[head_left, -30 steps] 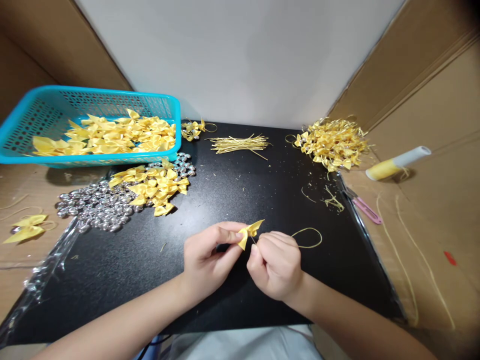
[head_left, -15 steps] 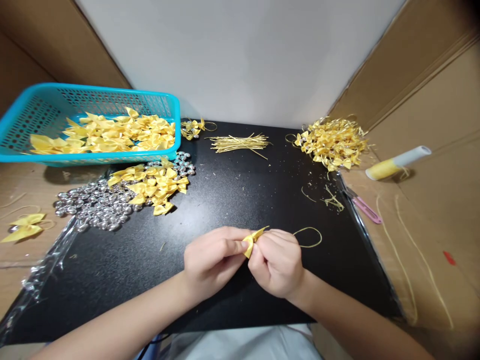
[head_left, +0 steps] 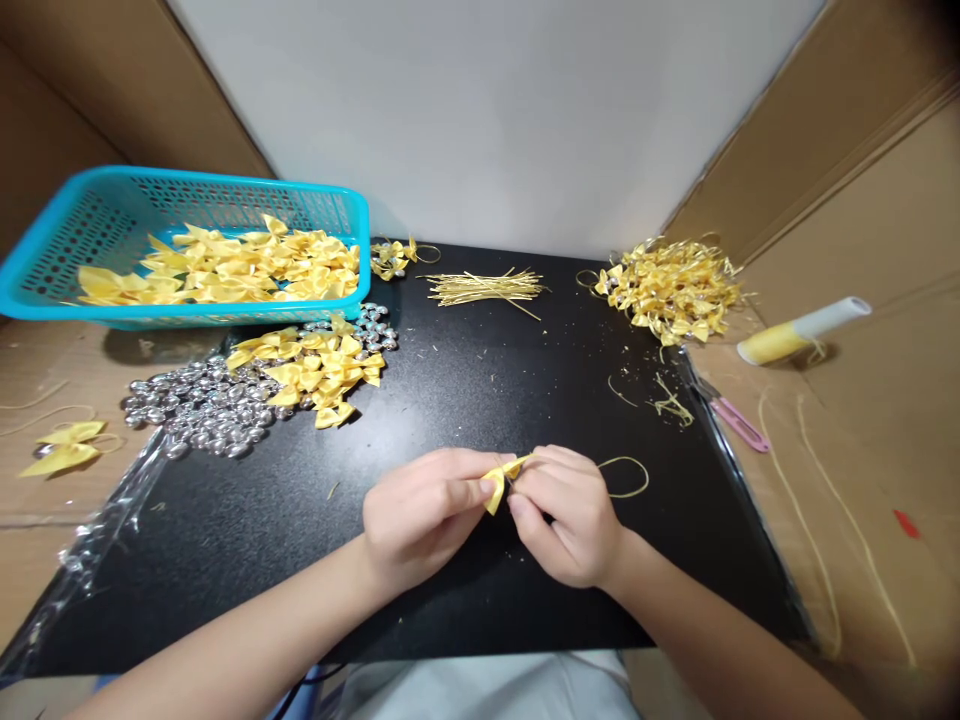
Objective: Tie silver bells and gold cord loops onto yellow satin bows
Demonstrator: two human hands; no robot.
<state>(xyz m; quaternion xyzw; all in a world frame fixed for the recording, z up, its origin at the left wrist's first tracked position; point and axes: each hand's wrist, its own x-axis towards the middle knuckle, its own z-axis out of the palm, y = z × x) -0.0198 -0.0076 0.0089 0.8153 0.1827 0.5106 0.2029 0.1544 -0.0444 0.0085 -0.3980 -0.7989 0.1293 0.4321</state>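
Note:
My left hand (head_left: 427, 512) pinches a yellow ribbon bow (head_left: 494, 490) between thumb and fingers, just above the front part of the black table. Close at its right, my right hand (head_left: 568, 515) is closed on a thin gold cord, whose loop (head_left: 646, 478) sticks out past the knuckles on the right. The cord's other end, near the bow, is mostly hidden by the fingers.
At left, a blue basket (head_left: 184, 314) holds yellow bows. Silver beads (head_left: 214, 405) and loose bows (head_left: 326, 375) lie before it. Cut gold cords (head_left: 487, 288) lie behind; at right are finished bows (head_left: 671, 285), pink-handled scissors (head_left: 739, 420) and a tube (head_left: 802, 330).
My right hand has drawn slightly right, widening the gap to the bow. My left hand keeps its pinch on the bow. The whole view has shifted a little.

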